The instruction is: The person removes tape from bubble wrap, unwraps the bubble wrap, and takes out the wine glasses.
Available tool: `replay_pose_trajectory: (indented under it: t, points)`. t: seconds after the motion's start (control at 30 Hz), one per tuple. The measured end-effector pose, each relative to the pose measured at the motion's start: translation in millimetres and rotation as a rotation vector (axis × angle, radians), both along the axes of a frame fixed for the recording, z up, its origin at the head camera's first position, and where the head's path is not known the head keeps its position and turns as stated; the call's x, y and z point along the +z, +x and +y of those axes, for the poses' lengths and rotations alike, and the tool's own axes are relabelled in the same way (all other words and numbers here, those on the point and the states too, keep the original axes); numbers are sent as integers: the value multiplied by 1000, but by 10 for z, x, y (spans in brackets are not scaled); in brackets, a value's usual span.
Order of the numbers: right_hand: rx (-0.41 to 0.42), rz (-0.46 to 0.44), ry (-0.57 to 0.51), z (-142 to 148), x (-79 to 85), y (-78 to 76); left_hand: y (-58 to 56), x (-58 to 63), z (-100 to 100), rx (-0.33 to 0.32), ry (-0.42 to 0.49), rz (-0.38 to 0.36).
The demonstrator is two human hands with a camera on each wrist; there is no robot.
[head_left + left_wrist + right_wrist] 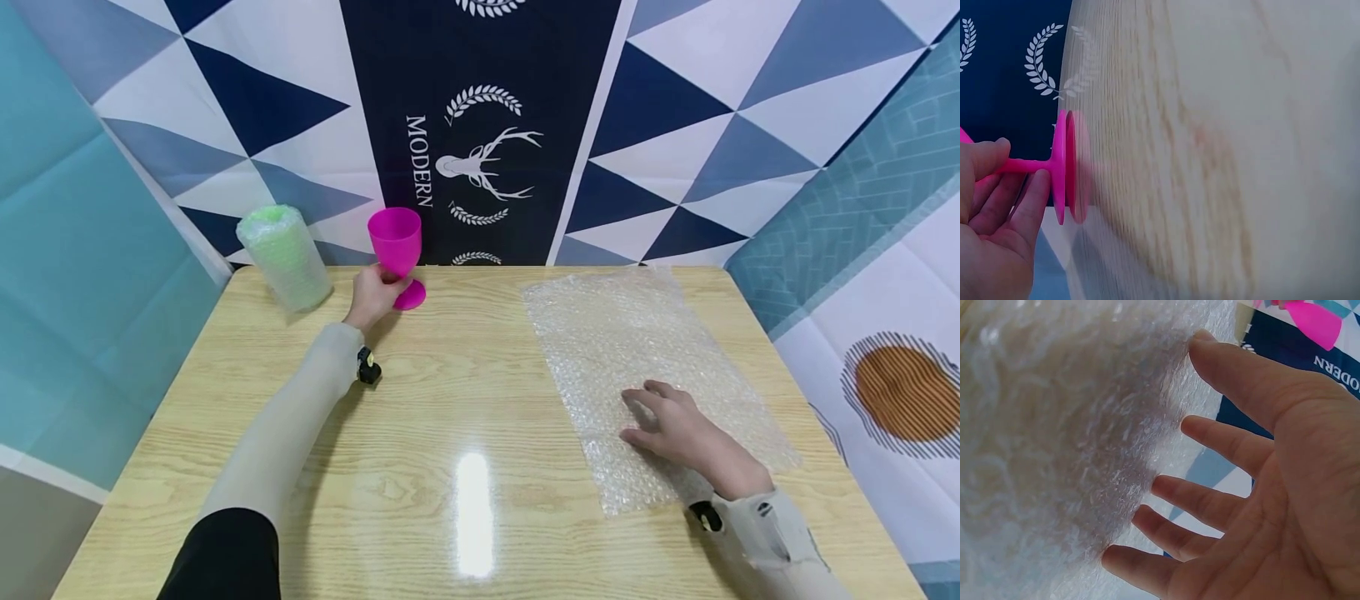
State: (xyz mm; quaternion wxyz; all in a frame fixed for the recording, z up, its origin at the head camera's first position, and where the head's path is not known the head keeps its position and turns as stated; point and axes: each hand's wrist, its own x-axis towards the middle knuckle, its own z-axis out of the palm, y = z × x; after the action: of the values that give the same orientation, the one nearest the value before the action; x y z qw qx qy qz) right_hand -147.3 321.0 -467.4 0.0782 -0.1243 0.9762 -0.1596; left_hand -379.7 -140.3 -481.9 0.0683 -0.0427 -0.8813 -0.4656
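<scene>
A bright pink plastic goblet (394, 237) stands upright near the back edge of the table, its bowl opening upward. My left hand (373, 297) holds it by the stem, thumb on one side and fingers on the other. The left wrist view shows the round foot (1060, 169) right at the wood surface. On the right lies a flat sheet of bubble wrap (600, 333). Over its near part my right hand (675, 425) is spread, fingers apart, with fingertips right at the plastic and nothing gripped. In the right wrist view the bubble wrap (1072, 425) fills the left side.
Left of the goblet, a green cylindrical thing wrapped in bubble wrap (287, 258) stands at the table's back left corner. The wooden table (420, 400) ends at a patterned cloth backdrop (480, 75) with a deer print. Light glares off the table's front middle.
</scene>
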Motion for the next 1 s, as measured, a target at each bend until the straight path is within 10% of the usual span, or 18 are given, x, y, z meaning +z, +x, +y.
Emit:
replay_pose_trajectory:
  t: [0.47, 0.7, 1.0]
  points:
    - [-4, 6, -13, 0, 5, 7, -77, 48, 44, 26, 29, -10]
    - [5, 17, -8, 3, 12, 6, -96, 31, 64, 45, 180, -64]
    - [-1, 0, -4, 6, 15, 1, -101, 32, 90, 51, 118, -46]
